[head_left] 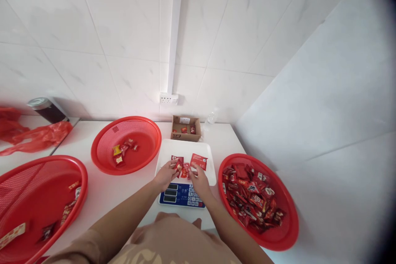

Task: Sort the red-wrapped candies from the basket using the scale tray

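A scale with a white tray (168, 147) and a blue keypad panel (182, 194) stands in the middle of the table. Several small red packets lie on the tray. My left hand (167, 174) is at the tray's left part, its fingers closed around a small red packet (178, 166). At the right, my right hand (199, 178) has its fingertips at another small red packet (187, 169), close to the first. Behind my right fingers a larger flat red packet (199, 161) lies on the tray.
A red basket (291, 198) full of red packets stands at the right. Two red baskets (156, 140) (83, 173) with a few packets are at the left. Behind the scale sit a small cardboard box (185, 136) and a clear bottle (211, 117). Red plastic bags (37, 137) lie far left.
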`<state>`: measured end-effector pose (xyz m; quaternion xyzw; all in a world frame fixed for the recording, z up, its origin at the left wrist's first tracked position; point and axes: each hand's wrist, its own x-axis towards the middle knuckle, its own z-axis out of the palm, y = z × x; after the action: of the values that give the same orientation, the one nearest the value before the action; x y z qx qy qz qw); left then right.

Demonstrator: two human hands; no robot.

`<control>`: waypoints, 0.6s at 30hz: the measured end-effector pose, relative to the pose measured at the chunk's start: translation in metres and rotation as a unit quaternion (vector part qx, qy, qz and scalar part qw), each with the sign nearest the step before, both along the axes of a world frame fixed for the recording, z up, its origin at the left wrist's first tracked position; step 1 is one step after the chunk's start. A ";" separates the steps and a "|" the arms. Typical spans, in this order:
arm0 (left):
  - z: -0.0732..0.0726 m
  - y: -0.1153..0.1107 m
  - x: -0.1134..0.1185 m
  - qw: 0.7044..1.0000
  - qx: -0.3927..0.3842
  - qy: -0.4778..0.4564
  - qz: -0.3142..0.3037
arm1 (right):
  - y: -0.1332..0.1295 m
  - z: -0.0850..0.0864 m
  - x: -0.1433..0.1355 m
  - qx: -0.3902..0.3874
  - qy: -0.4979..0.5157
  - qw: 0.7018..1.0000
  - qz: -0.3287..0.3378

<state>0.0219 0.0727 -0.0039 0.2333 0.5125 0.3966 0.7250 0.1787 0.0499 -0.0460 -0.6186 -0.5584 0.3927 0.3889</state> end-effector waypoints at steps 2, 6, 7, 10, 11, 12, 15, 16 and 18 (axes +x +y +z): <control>-0.006 0.000 -0.002 0.999 0.004 0.033 -0.010 | 0.000 -0.004 0.004 0.025 -0.031 0.999 -0.001; -0.021 -0.001 -0.006 0.989 0.032 0.136 -0.050 | -0.009 -0.009 0.002 0.074 -0.161 0.981 0.083; -0.024 0.000 -0.008 0.983 0.042 0.169 -0.064 | -0.011 -0.009 0.001 0.069 -0.198 0.972 0.106; -0.030 0.001 -0.014 0.950 0.082 0.278 -0.115 | -0.016 -0.005 -0.002 0.036 -0.292 0.944 0.150; -0.031 0.001 -0.016 0.934 0.099 0.316 -0.133 | -0.016 -0.003 -0.002 0.024 -0.314 0.936 0.156; -0.030 0.001 -0.019 0.916 0.117 0.352 -0.151 | -0.016 -0.001 -0.002 0.012 -0.331 0.930 0.158; -0.028 0.000 -0.021 0.861 0.161 0.438 -0.203 | -0.012 0.002 0.001 -0.015 -0.360 0.921 0.145; -0.028 0.000 -0.021 0.845 0.172 0.457 -0.219 | -0.011 0.002 0.002 -0.016 -0.362 0.921 0.141; -0.027 0.000 -0.018 0.817 0.187 0.486 -0.248 | -0.009 -0.001 0.004 -0.007 -0.350 0.926 0.142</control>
<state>0.0042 0.0730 -0.0305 0.6459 0.6388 0.1273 0.3980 0.1829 0.0412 -0.0470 -0.6336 -0.7384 0.2058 0.1047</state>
